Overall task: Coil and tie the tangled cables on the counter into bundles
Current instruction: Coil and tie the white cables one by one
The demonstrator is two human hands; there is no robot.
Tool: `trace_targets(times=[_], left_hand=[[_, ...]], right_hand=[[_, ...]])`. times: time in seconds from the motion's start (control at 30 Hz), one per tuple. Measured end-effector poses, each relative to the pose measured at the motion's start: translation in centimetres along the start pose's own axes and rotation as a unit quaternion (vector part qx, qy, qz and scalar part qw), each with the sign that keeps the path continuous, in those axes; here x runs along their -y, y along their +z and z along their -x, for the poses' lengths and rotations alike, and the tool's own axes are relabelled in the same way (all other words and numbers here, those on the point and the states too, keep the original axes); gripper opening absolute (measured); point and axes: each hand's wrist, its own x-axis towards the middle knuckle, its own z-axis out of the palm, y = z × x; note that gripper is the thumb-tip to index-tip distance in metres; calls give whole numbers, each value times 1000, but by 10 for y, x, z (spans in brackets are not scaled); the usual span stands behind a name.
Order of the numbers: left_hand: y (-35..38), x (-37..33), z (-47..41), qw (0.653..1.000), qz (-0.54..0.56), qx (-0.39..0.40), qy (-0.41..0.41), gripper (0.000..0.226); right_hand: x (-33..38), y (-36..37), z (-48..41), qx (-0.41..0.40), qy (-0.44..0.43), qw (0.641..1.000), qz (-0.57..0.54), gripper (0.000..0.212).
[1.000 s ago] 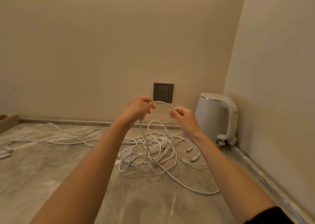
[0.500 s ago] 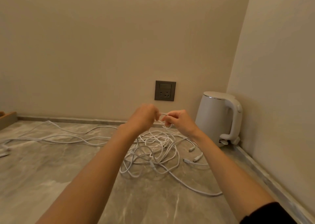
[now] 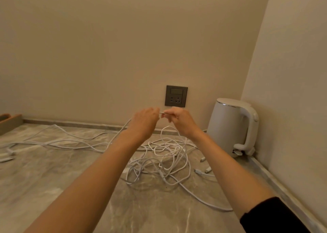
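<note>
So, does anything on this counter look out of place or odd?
Yes: the white cables lie in a tangled heap on the counter, with strands trailing left. The kettle stands upright; nothing looks spilled or damaged.

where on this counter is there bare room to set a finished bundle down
The widest bare stretch of counter is front left, below the long strands running left. A smaller patch lies near the front edge between the forearms, below the tangle. Crowded: the tangle itself and the loose connectors between it and the kettle.

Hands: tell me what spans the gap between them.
A short stretch of white cable, pinched by left hand and right hand, in the head view.
</note>
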Motion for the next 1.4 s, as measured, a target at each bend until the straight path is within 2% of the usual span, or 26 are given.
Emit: trace_targets(times=[0.1, 0.2, 0.27, 0.33, 0.4, 0.5, 0.57, 0.63, 0.83, 0.9, 0.97, 1.07, 1.13, 1.2, 1.23, 1.3, 1.37, 1.4], left_hand=[[-10, 1, -7, 999, 19, -30, -39, 28], [-8, 13, -3, 989, 53, -74, -118, 30], [-6, 26, 1, 983, 41, -51, -171, 28], [-5, 31, 4, 979, 18, 8, -203, 27], [-2, 25, 5, 981, 28, 33, -189, 29], [4, 9, -4, 994, 72, 26, -84, 54], [-4, 3, -13, 996, 76, 7, -54, 38], [-13, 2, -24, 992, 97, -33, -67, 29], [-6, 20, -28, 940, 248, -127, -196, 40], [-4, 30, -26, 913, 300, -142, -239, 39], [-4, 36, -23, 891, 339, -114, -280, 37], [-1, 30, -20, 929, 222, -19, -297, 31], [1, 19, -20, 949, 154, 9, -274, 41], [3, 8, -23, 979, 126, 3, -160, 65], [3, 2, -26, 988, 116, -6, -101, 67], [1, -7, -32, 995, 98, -8, -29, 51], [-3, -8, -35, 994, 104, -30, -24, 30], [-4, -8, -34, 993, 104, -56, -28, 28]], right_hand=[[4, -7, -10, 11, 7, 999, 49, 22], [-14, -14, -14, 51, 85, 987, 123, 25], [-30, -18, -11, 29, 158, 981, 112, 26], [-37, -18, -4, -18, 189, 981, 44, 25], [-29, -14, -1, -20, 165, 986, -1, 24], [-4, -13, -8, -26, 86, 996, -22, 22], [8, -20, -19, -41, 55, 997, -35, 20], [14, -29, -27, -33, 56, 997, -49, 18], [6, -37, -18, 97, 188, 976, -47, 21], [-13, -36, -12, 65, 213, 975, -4, 29], [-27, -36, -11, -11, 222, 974, 43, 36], [-27, -39, -14, -73, 190, 979, -18, 30], [-19, -42, -17, -42, 140, 989, -14, 23], [-14, -42, -20, -6, 104, 994, 18, 19], [-12, -42, -21, 0, 95, 995, 10, 19], [-10, -40, -22, 16, 71, 997, -8, 18], [-9, -39, -21, 30, 62, 998, 3, 19], [-10, -40, -22, 30, 71, 997, 11, 19]])
